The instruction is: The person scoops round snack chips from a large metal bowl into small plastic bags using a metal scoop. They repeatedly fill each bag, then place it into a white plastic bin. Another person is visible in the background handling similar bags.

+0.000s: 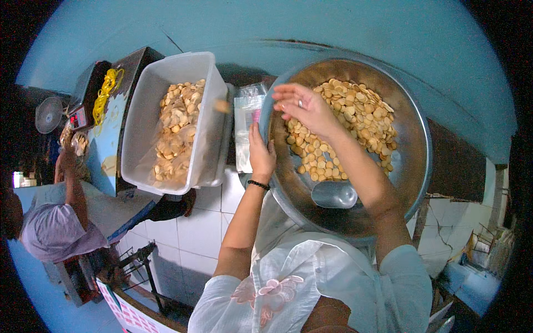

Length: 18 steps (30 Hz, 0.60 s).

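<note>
My right hand (pixel 306 106) is over the left side of a wide metal basin (pixel 416 125), fingers spread and holding nothing. It wears a ring. Small round tan biscuits (pixel 362 112) are heaped in the basin, and a clear scoop (pixel 334 194) rests at its near side. My left hand (pixel 262 154), with a dark beaded bracelet on the wrist, lies along the basin's left rim beside a stack of clear plastic bags (pixel 245 125). Its thumb is apart from the fingers; whether it touches the bags is unclear. A blurred tan object (pixel 222 106) appears at the right wall of a white plastic tub (pixel 139 137).
Bagged biscuits (pixel 175 133) lie inside the tub. Further left are yellow ties (pixel 104 98), a scale with a lit display (pixel 78 118) and a small fan (pixel 49 115). Another person (pixel 62 233) sits there, an arm raised near bagged goods. A blue wall (pixel 266 21) runs behind everything.
</note>
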{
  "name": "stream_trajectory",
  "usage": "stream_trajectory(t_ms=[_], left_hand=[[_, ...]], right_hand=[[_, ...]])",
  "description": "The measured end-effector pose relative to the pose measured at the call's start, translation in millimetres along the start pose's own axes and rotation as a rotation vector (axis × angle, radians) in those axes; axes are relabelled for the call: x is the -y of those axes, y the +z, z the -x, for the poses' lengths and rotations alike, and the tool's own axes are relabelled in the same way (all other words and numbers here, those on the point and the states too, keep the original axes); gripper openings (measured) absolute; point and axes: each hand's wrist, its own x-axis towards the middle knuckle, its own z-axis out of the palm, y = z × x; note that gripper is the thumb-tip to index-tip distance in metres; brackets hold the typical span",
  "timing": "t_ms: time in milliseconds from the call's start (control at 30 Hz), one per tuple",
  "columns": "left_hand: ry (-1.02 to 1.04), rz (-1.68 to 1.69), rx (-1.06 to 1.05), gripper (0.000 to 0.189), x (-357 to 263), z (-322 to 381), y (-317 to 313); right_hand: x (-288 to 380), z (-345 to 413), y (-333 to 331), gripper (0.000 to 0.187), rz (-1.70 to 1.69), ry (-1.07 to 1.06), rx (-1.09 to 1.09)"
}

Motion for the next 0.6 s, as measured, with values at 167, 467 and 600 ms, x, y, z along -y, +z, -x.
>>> stream_trajectory(t_ms=[167, 467, 600], left_hand=[[0.033, -0.004, 0.000, 0.069, 1, -1, 1], [0.045, 0.000, -0.001, 0.068, 0, -2, 0], [0.035, -0.018, 0.001, 0.068, -5, -3, -1]], right_hand=[[-39, 6, -43, 0.038, 0.970, -0.032, -0.100], [-123, 145, -127, 0.054, 1.572, 0.464, -0.070], [-115, 169, -135, 0.052, 1.463, 0.710, -0.065]])
